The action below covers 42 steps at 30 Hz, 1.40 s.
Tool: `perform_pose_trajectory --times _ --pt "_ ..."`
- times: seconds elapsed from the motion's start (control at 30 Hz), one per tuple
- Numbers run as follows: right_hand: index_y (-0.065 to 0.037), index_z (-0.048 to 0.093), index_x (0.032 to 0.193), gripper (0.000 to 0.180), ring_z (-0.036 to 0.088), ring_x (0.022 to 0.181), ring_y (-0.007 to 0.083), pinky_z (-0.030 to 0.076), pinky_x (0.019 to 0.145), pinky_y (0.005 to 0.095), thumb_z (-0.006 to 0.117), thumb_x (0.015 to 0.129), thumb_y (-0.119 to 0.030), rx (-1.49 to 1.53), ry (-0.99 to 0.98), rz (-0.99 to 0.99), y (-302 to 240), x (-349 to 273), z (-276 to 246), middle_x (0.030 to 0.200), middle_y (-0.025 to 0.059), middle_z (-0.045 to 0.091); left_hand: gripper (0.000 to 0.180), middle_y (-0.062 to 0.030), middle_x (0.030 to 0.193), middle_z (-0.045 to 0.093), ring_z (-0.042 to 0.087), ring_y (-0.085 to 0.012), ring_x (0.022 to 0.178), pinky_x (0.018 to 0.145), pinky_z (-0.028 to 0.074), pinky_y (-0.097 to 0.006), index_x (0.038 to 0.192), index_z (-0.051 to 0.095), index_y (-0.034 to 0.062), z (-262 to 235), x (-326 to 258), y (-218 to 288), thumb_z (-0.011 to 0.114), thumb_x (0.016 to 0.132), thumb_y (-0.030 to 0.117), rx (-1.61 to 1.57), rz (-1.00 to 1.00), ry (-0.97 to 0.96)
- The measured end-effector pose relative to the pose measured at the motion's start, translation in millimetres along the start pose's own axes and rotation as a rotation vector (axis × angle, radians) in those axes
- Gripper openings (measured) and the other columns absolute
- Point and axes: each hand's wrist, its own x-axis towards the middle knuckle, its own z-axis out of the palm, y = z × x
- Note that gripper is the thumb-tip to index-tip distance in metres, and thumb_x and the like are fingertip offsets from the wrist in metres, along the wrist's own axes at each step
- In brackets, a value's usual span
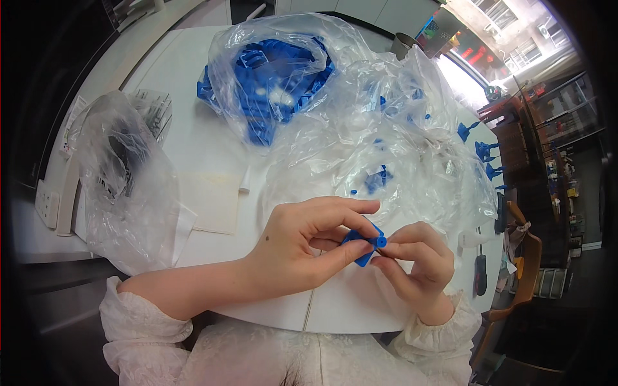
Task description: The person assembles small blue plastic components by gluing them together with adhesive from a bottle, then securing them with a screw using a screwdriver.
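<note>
Near the front edge of the table, my left hand (309, 241) pinches a small blue plastic part (368, 247) between thumb and fingers. The part has flat, angled sides and a round end with a small hole. My right hand (417, 260) is close against its right side, thumb and forefinger brought together at the round end. Whatever those right fingertips hold, if anything, is hidden or too small to name. Beyond my hands, a clear plastic bag (309, 170) lies spread out, with a few loose blue pieces (378, 179) in or under it.
A clear bag full of blue plastic parts (267, 77) stands at the back. Another clear bag (122, 186) lies at left beside a cream sheet (212, 202). Several blue assembled pieces (486, 152) line the right edge, near a dark-handled screwdriver (480, 273). A wooden chair (524, 270) stands beyond.
</note>
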Motion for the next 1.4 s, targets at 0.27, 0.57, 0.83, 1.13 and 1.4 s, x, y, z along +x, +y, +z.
perform_pose_trajectory --times 0.27,0.57,0.83,1.13,1.4 --pt "-0.003 0.068 0.077 0.023 0.057 0.06 0.0118 0.04 0.049 0.0226 0.085 0.061 -0.004 0.083 0.015 0.106 -1.6 -1.1 1.1 0.073 0.0053 0.059 0.014 -0.021 0.124 0.056 0.065 -0.0184 0.098 0.084 0.056 -0.027 0.1 0.063 -0.0028 0.7 0.6 -0.1 0.061 0.086 -0.006 -0.129 -0.181 -0.014" --pt "-0.004 0.065 0.09 0.038 0.054 0.071 0.0115 0.042 0.066 0.0238 0.086 0.059 -0.005 0.352 0.0 0.298 13.3 -5.5 4.2 0.082 0.0032 0.059 0.018 -0.0193 0.124 0.058 0.063 -0.0162 0.099 0.086 0.053 -0.026 0.108 0.061 -0.0054 0.3 1.3 1.3 0.054 0.093 -0.002 -0.226 -0.286 -0.04" --pt "-0.001 0.064 0.111 0.05 0.054 0.073 0.011 0.043 0.068 0.0235 0.081 0.064 0.002 0.485 -0.081 0.258 12.9 -1.5 2.8 0.089 0.0041 0.059 0.019 -0.0169 0.116 0.062 0.064 -0.0139 0.094 0.081 0.054 -0.024 0.108 0.062 -0.0067 5.5 -1.5 -8.1 0.054 0.09 -0.003 -0.267 -0.16 -0.017" --pt "-0.002 0.065 0.11 0.044 0.06 0.073 0.0126 0.046 0.065 0.023 0.074 0.068 0.007 0.37 -0.122 0.146 9.6 4.0 -1.2 0.09 0.0073 0.061 0.021 -0.0185 0.129 0.052 0.063 -0.0199 0.104 0.089 0.053 -0.029 0.108 0.062 -0.0031 2.1 -1.5 -9.7 0.052 0.09 -0.007 -0.205 -0.074 -0.004" --pt "-0.004 0.067 0.108 0.041 0.061 0.072 0.0122 0.048 0.061 0.0225 0.075 0.069 0.006 0.21 -0.121 0.066 6.0 7.6 -1.4 0.087 0.0066 0.06 0.04 -0.0185 0.124 0.057 0.063 -0.019 0.104 0.087 0.054 -0.029 0.123 0.041 0.0029 4.6 -1.0 7.7 0.059 0.088 -0.005 -0.272 -0.271 0.06"
